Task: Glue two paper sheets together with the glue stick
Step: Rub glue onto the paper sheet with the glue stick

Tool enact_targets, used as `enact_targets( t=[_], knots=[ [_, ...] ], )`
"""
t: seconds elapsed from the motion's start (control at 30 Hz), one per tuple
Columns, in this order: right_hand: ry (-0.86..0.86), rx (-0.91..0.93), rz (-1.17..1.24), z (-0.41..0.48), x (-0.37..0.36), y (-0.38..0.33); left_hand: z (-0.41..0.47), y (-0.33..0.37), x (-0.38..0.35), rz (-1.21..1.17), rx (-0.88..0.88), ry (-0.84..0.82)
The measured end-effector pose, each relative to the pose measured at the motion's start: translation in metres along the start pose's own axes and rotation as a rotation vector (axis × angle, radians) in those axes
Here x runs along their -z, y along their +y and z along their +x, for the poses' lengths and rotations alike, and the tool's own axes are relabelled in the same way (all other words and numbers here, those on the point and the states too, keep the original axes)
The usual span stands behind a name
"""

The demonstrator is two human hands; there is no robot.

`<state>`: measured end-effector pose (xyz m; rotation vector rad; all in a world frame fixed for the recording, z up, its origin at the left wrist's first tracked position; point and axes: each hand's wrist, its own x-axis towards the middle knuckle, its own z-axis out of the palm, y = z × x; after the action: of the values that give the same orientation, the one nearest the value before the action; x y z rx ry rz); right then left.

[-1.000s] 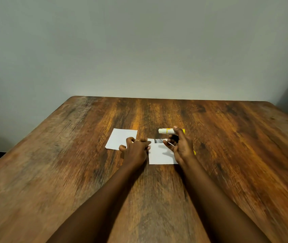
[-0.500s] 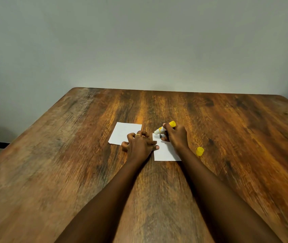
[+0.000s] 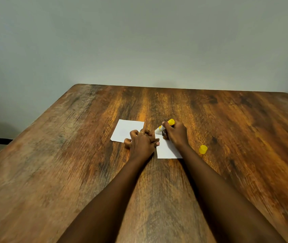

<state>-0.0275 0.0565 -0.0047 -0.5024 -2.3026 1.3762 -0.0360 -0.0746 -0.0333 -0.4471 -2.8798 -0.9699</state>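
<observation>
Two small white paper sheets lie side by side on the wooden table (image 3: 69,163). My right hand (image 3: 175,133) grips the yellow-and-white glue stick (image 3: 164,126), tilted with its white tip down at the far left corner of the right sheet (image 3: 167,149). My left hand (image 3: 142,143) sits between the sheets with curled fingers. Its fingertips press the right sheet's left edge, and its knuckles overlap the near right corner of the left sheet (image 3: 126,129). The yellow cap (image 3: 203,149) lies on the table to the right of the right sheet.
A plain grey wall stands behind the table's far edge (image 3: 174,87). The table's left edge runs diagonally from the far left corner toward the near left.
My right hand has turned the glue stick from lying level to tilted tip-down onto the right sheet. The cap came into view to the right. My left hand stays at the sheet's edge.
</observation>
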Motion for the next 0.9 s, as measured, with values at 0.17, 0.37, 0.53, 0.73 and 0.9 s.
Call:
enact_targets(
  t=[0.17,0.37,0.53,0.73,0.9],
  knots=[
    [-0.046,0.011,-0.031,0.0,0.001,-0.003,-0.001,0.001,0.0,0.025,-0.017,0.007],
    [-0.063,0.021,-0.063,-0.001,0.002,-0.005,-0.003,0.004,0.003,0.08,-0.031,-0.009],
    [-0.058,0.05,-0.08,0.0,0.003,-0.006,-0.006,0.008,0.006,0.119,-0.067,-0.01],
    [-0.034,0.017,-0.077,0.0,0.01,-0.002,-0.008,0.01,0.006,0.126,-0.103,0.001],
    [-0.016,0.015,-0.097,0.0,0.018,0.0,-0.008,0.01,0.005,0.161,-0.111,-0.02]
  ],
)
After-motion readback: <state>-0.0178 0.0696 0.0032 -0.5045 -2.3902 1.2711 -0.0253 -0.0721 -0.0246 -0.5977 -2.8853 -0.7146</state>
